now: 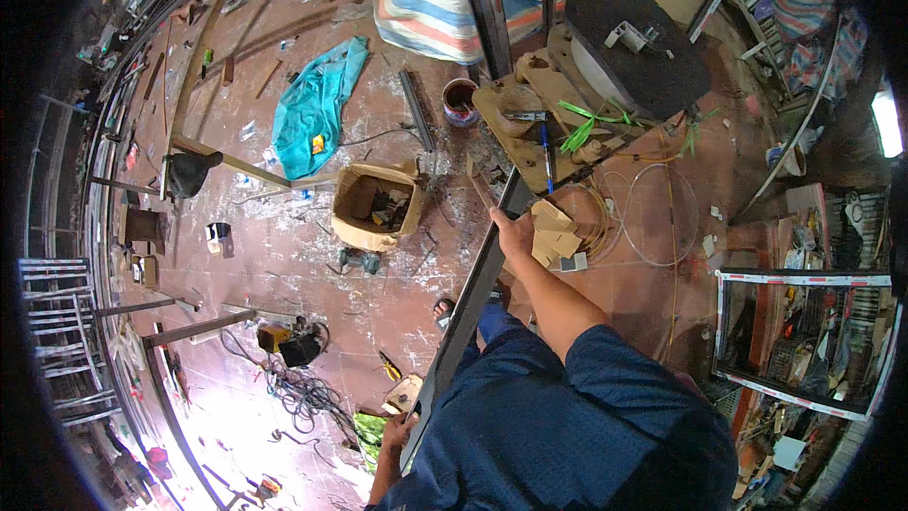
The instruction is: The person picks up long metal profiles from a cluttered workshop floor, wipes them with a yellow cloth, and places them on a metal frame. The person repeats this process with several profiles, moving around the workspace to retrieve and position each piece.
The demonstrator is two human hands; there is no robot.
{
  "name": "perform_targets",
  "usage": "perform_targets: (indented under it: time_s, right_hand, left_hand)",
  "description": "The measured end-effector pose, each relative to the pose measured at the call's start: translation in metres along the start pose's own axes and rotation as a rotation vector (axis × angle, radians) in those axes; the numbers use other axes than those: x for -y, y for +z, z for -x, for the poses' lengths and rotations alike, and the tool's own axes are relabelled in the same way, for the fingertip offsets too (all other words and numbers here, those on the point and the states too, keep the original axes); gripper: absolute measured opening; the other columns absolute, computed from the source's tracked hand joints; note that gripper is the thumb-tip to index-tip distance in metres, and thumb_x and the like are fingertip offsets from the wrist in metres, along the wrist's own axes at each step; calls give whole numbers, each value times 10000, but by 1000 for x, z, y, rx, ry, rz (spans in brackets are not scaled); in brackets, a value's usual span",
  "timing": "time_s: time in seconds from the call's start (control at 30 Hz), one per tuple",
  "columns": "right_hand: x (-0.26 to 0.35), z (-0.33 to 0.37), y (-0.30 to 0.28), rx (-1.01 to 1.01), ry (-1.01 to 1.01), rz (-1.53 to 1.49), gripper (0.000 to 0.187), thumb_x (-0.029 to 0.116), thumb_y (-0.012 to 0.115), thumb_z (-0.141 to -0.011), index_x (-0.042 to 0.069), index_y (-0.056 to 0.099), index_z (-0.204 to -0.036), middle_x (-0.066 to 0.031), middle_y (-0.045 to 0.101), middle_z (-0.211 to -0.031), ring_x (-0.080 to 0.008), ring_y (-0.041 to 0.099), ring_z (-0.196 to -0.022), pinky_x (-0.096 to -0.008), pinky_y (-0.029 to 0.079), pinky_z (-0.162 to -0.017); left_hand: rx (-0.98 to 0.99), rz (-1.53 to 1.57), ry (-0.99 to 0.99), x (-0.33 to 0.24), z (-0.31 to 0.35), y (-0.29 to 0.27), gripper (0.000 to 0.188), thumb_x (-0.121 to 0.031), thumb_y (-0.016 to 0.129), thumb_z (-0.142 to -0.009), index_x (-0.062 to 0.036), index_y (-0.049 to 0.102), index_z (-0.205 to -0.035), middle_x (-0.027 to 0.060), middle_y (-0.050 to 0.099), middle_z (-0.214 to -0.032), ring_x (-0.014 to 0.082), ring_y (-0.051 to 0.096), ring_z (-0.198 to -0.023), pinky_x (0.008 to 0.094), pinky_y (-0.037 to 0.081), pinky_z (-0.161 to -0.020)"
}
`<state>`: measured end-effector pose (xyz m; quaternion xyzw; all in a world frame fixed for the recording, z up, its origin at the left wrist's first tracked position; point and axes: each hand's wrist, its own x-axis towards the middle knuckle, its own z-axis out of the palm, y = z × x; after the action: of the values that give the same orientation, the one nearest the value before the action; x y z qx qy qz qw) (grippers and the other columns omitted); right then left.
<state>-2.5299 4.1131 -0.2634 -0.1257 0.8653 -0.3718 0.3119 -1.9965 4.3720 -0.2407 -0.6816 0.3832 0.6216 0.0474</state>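
A long dark metal bar (470, 293) runs slantwise in front of my body, from lower left to upper right. My right hand (514, 232) is closed around its upper part, with the fingers over the edge. Lower down, my left hand (399, 430) grips the same bar near its bottom end, partly hidden behind it. The bar's far end lies by a wooden board (494, 118), on which a blue pen-like tool (546, 153) rests. Just right of my right hand is some folded cardboard (554, 235) on the floor.
An open cardboard box (352, 203) with scraps stands left of the bar, near a paint bucket (461, 102). Tangled cables (307, 396) and yellow-handled pliers (389, 366) lie lower left. A teal cloth (317, 109) lies farther off; a metal frame (804, 278) stands at right.
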Motion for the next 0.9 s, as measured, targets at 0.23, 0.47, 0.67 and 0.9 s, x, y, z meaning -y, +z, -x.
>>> perform_targets:
  time_s: [0.23, 0.47, 0.67, 0.9]
  right_hand:
    - [-68, 58, 28, 165, -110, -183, 666, 522, 789, -795, -26, 636, -1140, -168, 708, -1027, -303, 678, -923, -423, 529, -811]
    - [110, 158, 18, 1202, -293, -469, 690, 530, 709, -938, -39, 592, -1309, -105, 680, -1090, -172, 638, -935, -349, 536, -832]
    - [115, 173, 42, 1361, -511, -298, 638, 480, 673, -985, 21, 560, -1413, -156, 662, -1313, -213, 650, -1141, -349, 539, -940]
    - [25, 153, 16, 1134, -59, 27, 648, 587, 659, -944, -6, 682, -1205, -150, 735, -1052, -174, 683, -985, -319, 538, -830]
  left_hand:
    - [-85, -115, -165, 39, 58, -35, 654, -526, 765, -813, 18, 728, -1174, 171, 757, -1022, 235, 675, -964, 393, 517, -872]
    - [-652, 18, 395, -14, 145, -72, 486, -454, 727, -816, 25, 644, -831, 43, 574, -655, 159, 532, -625, 371, 430, -564]
    - [-1093, 483, 758, -82, 146, -123, 797, -797, 537, -882, -14, 595, -1016, 71, 609, -788, 192, 586, -709, 367, 485, -665]
    - [-867, 837, 1372, -250, 232, -111, 806, -798, 372, -942, -33, 608, -1035, 106, 605, -852, 263, 604, -797, 452, 490, -829]
